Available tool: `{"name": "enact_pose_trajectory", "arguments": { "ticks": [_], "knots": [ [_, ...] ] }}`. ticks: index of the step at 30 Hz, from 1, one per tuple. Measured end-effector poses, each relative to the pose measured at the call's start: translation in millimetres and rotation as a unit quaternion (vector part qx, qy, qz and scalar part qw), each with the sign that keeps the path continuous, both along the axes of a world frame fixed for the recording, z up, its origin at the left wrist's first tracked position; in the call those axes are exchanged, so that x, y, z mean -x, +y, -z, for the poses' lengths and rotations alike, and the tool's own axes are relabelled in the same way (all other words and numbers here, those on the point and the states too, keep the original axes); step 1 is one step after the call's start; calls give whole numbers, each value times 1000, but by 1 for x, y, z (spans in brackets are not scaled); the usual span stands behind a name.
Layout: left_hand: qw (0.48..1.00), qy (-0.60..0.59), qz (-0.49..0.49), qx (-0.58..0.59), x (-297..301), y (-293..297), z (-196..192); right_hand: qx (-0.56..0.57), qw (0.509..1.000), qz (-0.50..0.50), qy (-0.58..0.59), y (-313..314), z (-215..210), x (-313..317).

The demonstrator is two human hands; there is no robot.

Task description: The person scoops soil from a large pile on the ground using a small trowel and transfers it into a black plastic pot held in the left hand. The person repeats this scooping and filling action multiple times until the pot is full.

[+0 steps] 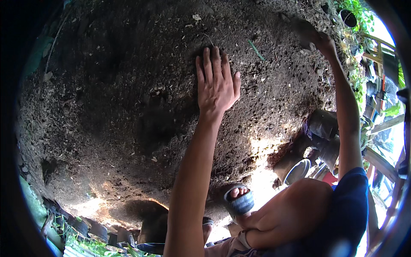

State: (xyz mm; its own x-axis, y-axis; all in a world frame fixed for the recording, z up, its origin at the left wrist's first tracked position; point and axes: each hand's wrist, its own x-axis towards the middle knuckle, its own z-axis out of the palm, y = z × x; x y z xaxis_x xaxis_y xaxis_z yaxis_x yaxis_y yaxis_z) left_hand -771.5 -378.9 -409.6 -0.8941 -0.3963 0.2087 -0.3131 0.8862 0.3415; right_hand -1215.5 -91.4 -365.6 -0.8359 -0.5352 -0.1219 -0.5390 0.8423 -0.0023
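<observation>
My left hand (pixel 217 83) lies palm down on the dark loose soil (pixel 141 81), its fingers stretched out and nothing held. A thin pale stem (pixel 208 38) curves just beyond the fingertips. Farther out at the right, my right hand (pixel 326 44) is closed around a dark, blurred hand tool (pixel 304 29) whose broad end points to the far left, low over the ground. Its exact kind cannot be made out. Between the hands, a short green strip (pixel 256 50) rests on the soil among pale chips.
My sandalled foot (pixel 239 201) and bent knee (pixel 299 201) are at the near right. Beside them stand a round-rimmed pot (pixel 297 171) and dark plant bags (pixel 323 124). Another dark pot (pixel 153 227) sits near left; a black pot (pixel 348 18) lies far right by green plants and wooden slats (pixel 379 55).
</observation>
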Motion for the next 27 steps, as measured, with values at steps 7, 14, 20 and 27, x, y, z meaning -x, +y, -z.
{"name": "enact_pose_trajectory", "arguments": {
  "ticks": [7,14,20,27],
  "knots": [
    [1000,-24,-10,10,-2,2,4,-445,884,-25,144,111,-33,45],
    [999,-39,-7,-15,0,0,-5,235,969,-28,67,-144,-16,-79],
    [1000,-23,-18,-1,-3,1,1,232,950,-206,46,-349,-10,-155],
    [999,-42,-20,11,-2,2,3,100,980,-172,11,-291,17,-5]
  ]
}}
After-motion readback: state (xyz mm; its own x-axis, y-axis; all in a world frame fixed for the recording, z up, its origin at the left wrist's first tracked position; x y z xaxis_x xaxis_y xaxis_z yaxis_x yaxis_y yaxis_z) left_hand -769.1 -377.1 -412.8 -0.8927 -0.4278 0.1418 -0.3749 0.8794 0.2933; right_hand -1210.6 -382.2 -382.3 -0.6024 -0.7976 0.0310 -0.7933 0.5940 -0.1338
